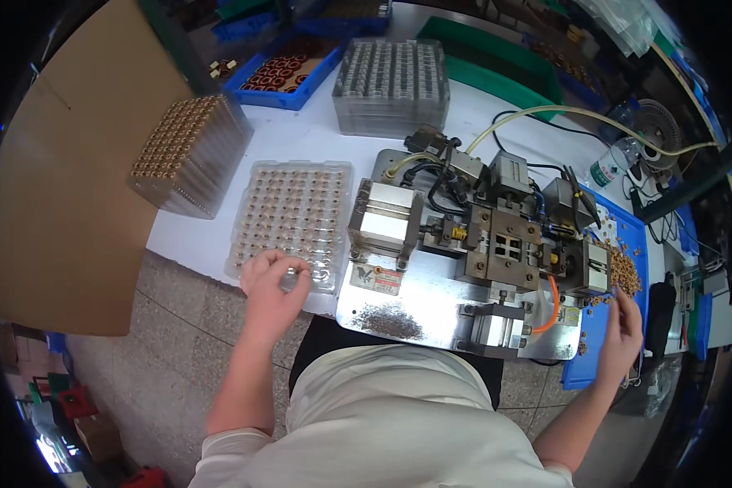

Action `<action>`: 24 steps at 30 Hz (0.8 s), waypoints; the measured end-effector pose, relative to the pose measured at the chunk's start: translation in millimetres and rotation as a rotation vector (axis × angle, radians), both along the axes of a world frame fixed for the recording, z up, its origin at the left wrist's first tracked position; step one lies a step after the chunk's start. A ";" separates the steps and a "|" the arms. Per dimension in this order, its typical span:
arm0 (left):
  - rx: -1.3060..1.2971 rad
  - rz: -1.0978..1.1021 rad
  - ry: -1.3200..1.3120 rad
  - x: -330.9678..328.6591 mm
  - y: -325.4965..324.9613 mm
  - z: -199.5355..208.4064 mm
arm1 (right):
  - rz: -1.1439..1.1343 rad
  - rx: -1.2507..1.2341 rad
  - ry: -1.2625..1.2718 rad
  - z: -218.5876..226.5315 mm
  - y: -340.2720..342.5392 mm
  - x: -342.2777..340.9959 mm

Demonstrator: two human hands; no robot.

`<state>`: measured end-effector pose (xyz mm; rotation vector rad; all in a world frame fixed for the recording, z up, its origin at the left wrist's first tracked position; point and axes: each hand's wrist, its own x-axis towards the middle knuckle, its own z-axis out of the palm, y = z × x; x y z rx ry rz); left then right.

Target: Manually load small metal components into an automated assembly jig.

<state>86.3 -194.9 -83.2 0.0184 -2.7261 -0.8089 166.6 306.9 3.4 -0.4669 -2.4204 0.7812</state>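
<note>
My left hand (270, 281) is over the near edge of a clear plastic tray (324, 278) filled with rows of small copper-coloured parts. Its thumb and forefinger come together in a pinch; anything between them is too small to make out. At the right, my right hand (624, 329) reaches to a heap of small brass-coloured parts (623, 268) in a blue tray (581, 370). The fingers there are drawn together, and what they hold is hidden. Between my hands stands a metal clamping fixture (508, 244) with cylinders on a steel plate (407, 301).
A stack of filled clear trays (211, 167) stands at the left, another clear stack (390, 114) at the back. Behind are a blue bin (293, 99) of red rings and a green bin (480, 61). An air hose (561, 108) arches behind the fixture; a bottle (612, 165) stands beyond.
</note>
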 end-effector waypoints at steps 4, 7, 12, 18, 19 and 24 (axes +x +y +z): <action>0.014 -0.019 0.031 -1.5 -1.0 -7.7 | 0.207 0.050 0.015 7.4 -55.2 -37.7; -0.007 -0.029 0.037 3.2 -3.9 -8.9 | 0.431 0.052 0.022 2.2 -85.4 -71.7; -0.009 -0.032 0.109 6.4 1.2 -15.3 | 0.531 0.318 0.065 -8.5 -106.1 -102.0; -0.034 0.044 0.259 10.7 11.3 -22.7 | 0.554 0.354 -0.042 -8.6 -105.4 -110.2; -0.040 0.061 0.297 10.7 12.1 -23.9 | 0.561 0.353 -0.049 -8.9 -105.8 -111.5; -0.071 0.069 0.406 5.7 13.4 -33.5 | 0.590 0.281 -0.067 -8.4 -113.9 -114.7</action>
